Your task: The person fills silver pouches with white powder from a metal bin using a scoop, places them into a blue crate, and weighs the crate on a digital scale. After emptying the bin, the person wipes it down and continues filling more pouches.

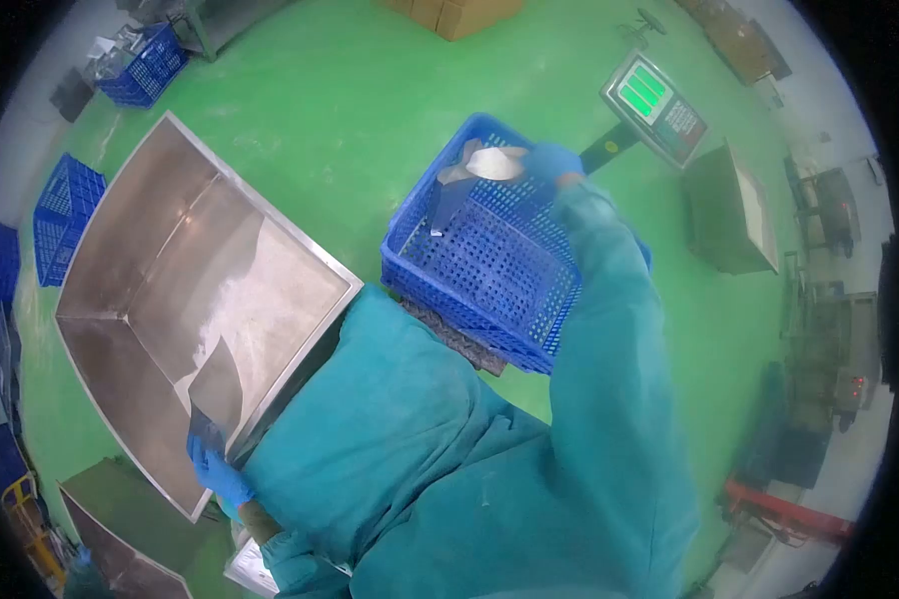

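Observation:
My left hand [215, 474], in a blue glove, is closed around the lower end of a grey sheet-like piece [218, 391] with a pointed top. This piece stands over the near side of a metal tub [120, 270], in front of white powder [255, 304] on the tub's floor. Out over the far side of a blue perforated basket [494, 265] is my right hand [552, 163], also gloved. Its fingers are closed at a small piece with a rounded white mass [496, 163]. A grey flap [456, 180] hangs just left of that white mass.
A scale display [644, 93] with lit green panels rises behind the basket. A second tub [734, 210] stands to the right. More blue baskets [68, 215] line the left side, and another metal tub [120, 549] is at the lower left. Cardboard boxes [459, 15] sit at the top.

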`<action>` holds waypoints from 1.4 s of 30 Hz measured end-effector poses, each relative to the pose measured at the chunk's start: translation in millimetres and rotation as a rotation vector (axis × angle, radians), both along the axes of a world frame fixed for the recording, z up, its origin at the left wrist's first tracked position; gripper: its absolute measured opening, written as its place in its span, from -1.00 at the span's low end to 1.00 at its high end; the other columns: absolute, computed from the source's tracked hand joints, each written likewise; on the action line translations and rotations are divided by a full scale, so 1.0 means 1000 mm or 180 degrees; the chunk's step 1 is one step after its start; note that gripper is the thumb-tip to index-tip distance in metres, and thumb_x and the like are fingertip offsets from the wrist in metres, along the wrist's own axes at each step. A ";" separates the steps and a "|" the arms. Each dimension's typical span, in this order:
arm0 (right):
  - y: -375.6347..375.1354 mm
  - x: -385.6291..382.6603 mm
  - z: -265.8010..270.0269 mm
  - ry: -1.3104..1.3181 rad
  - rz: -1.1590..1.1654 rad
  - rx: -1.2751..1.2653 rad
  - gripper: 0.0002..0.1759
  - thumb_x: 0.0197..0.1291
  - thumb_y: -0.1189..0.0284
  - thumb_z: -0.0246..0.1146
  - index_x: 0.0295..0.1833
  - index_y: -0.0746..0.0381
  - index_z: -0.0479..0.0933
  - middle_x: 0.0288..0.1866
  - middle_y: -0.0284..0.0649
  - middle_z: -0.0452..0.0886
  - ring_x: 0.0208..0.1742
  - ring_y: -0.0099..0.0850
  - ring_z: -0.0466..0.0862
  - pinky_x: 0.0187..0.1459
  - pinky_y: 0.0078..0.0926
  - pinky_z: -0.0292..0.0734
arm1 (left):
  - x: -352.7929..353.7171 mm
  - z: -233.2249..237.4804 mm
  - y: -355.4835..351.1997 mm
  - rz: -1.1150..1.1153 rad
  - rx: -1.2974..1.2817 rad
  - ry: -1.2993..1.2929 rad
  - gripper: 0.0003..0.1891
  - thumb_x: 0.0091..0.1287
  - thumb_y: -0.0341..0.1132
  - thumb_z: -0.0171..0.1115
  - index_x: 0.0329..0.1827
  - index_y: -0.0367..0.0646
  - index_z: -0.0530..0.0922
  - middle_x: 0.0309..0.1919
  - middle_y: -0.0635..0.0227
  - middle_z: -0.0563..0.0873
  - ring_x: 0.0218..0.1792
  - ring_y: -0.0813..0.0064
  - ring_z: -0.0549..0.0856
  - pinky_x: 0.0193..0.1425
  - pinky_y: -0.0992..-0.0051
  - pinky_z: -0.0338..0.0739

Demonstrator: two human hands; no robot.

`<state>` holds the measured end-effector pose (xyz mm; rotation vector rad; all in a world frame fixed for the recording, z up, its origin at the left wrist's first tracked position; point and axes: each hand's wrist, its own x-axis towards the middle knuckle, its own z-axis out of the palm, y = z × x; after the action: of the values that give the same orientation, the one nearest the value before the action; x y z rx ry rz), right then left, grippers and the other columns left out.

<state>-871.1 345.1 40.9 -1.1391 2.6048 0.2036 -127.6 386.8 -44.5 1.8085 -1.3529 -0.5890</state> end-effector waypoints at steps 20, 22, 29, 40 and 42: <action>-0.026 0.113 0.146 0.0977 0.1317 -0.1174 -0.77 -0.06 0.27 0.20 -0.40 0.17 0.67 -0.43 -0.06 0.65 -0.39 -0.08 0.67 -0.37 -0.19 0.55 | 0.047 0.005 -0.017 0.0066 -0.0488 -0.0764 -0.55 0.35 -0.23 -0.03 0.16 -0.42 0.42 0.24 0.05 0.42 0.20 0.18 0.45 0.23 0.31 0.38; -0.022 0.148 0.155 0.0665 0.1626 -0.1211 -0.77 -0.07 0.28 0.20 -0.44 0.19 0.65 -0.47 -0.05 0.63 -0.41 -0.07 0.66 -0.38 -0.19 0.55 | 0.052 0.002 -0.025 0.0071 -0.0557 -0.0551 -0.55 0.35 -0.24 -0.03 0.18 -0.41 0.41 0.25 0.06 0.42 0.20 0.18 0.45 0.24 0.32 0.37; -0.092 0.329 0.009 -0.0039 0.3219 -0.1315 -0.83 -0.11 0.33 0.21 -0.48 0.17 0.66 -0.48 -0.09 0.65 -0.42 -0.11 0.67 -0.42 -0.16 0.54 | 0.033 -0.015 -0.040 -0.0066 -0.0786 0.0556 -0.57 0.35 -0.31 -0.04 0.22 -0.40 0.38 0.24 0.07 0.42 0.19 0.21 0.46 0.26 0.33 0.35; -0.137 0.473 -0.224 -0.1522 0.4545 0.1039 -0.53 -0.07 -0.05 0.25 -0.20 0.07 0.66 -0.24 -0.13 0.68 -0.21 -0.15 0.66 -0.16 -0.19 0.53 | 0.003 -0.001 -0.028 0.0500 -0.0443 0.1617 -0.59 0.29 -0.58 -0.08 0.22 -0.40 0.39 0.19 0.13 0.46 0.17 0.34 0.47 0.25 0.41 0.38; -0.134 0.471 -0.250 -0.1249 0.4058 0.1184 -0.60 0.01 0.05 0.17 -0.28 0.15 0.66 -0.26 -0.07 0.67 -0.22 -0.11 0.66 -0.16 -0.12 0.52 | 0.011 -0.016 -0.023 0.0786 -0.0223 0.1487 -0.60 0.27 -0.59 -0.07 0.20 -0.40 0.40 0.19 0.15 0.46 0.15 0.38 0.49 0.23 0.45 0.39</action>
<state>-400.3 210.6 -209.1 -2.1846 1.1279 0.5920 -116.8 363.4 -60.9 1.6186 -0.8138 -0.7604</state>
